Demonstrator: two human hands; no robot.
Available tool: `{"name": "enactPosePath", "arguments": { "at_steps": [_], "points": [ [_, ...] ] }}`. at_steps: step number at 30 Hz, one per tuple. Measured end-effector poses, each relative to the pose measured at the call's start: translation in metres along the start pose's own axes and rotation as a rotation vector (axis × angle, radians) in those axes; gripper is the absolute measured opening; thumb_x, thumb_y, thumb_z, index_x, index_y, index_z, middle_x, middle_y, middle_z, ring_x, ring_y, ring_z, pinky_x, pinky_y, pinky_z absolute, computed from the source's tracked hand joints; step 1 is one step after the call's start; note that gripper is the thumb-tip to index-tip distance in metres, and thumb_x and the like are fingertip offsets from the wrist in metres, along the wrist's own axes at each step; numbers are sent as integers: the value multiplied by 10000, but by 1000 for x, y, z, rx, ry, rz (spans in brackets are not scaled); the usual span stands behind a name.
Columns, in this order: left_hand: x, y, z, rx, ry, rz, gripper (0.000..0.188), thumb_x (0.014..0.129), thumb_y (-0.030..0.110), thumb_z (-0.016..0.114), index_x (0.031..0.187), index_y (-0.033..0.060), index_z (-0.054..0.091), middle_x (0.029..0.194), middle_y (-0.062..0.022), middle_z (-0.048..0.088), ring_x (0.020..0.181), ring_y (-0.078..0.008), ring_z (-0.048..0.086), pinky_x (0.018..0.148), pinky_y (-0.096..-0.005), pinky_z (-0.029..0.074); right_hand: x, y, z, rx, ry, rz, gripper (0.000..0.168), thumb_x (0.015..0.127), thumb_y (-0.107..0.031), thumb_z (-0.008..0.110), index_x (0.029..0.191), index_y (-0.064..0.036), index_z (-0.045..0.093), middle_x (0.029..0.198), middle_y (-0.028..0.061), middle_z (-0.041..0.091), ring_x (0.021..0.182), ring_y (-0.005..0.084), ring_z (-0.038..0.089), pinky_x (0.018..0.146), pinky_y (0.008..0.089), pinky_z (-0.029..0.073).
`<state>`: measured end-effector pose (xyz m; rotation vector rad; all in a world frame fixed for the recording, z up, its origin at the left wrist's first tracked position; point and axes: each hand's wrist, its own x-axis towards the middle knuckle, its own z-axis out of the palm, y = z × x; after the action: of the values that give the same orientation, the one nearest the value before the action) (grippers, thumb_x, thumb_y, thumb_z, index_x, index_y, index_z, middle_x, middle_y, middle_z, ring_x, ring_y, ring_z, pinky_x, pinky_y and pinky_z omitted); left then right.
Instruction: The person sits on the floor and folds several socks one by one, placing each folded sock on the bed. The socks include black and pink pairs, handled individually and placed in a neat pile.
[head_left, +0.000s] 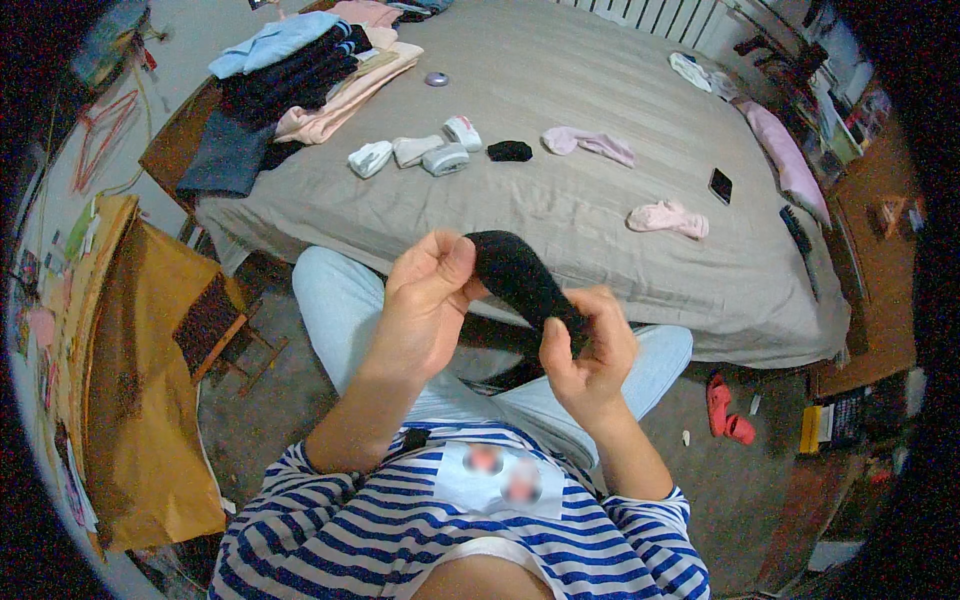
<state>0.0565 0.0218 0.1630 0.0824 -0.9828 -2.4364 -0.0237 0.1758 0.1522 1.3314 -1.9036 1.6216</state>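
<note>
A black sock is stretched between my two hands, above my lap and just short of the bed's near edge. My left hand pinches its upper end between thumb and fingers. At the lower end, my right hand grips the fabric, and part of the sock is hidden behind those fingers. Beyond my hands, a folded black sock lies on the bed beside several rolled white and grey socks. Two pink socks, a long pale one and a bunched one, lie to the right.
Folded clothes are stacked at the bed's left. A phone, a small lilac round object and a black brush rest on it. Red slippers are on the floor at right; a wooden folding stool stands left.
</note>
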Motion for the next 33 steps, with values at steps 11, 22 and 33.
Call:
{"name": "enactPosePath", "arguments": {
  "at_steps": [11, 22, 33],
  "points": [
    [5, -9, 0, 69, 28, 44, 118, 923, 165, 548, 973, 58, 546, 913, -28, 609, 839, -103, 559, 802, -256, 424, -5, -2, 9, 767, -130, 600, 262, 921, -262, 539, 1004, -14, 525, 787, 29, 527, 616, 76, 447, 533, 204, 347],
    [3, 33, 2, 1211, -548, 628, 252, 690, 75, 757, 901, 69, 620, 1031, -129, 611, 933, -285, 618, 774, -349, 504, 4, 12, -10, 195, -290, 330, 162, 727, -78, 627, 857, -17, 553, 759, 111, 579, 669, 214, 571, 614, 312, 461],
    [-7, 47, -5, 1386, -619, 494, 259, 699, 117, 742, 811, 40, 522, 838, -90, 515, 721, -289, 579, 611, -354, 475, 19, -4, -17, -18, -446, 36, 235, 737, -100, 657, 945, -28, 571, 807, 152, 569, 717, 312, 589, 612, 357, 471]
  ]
}}
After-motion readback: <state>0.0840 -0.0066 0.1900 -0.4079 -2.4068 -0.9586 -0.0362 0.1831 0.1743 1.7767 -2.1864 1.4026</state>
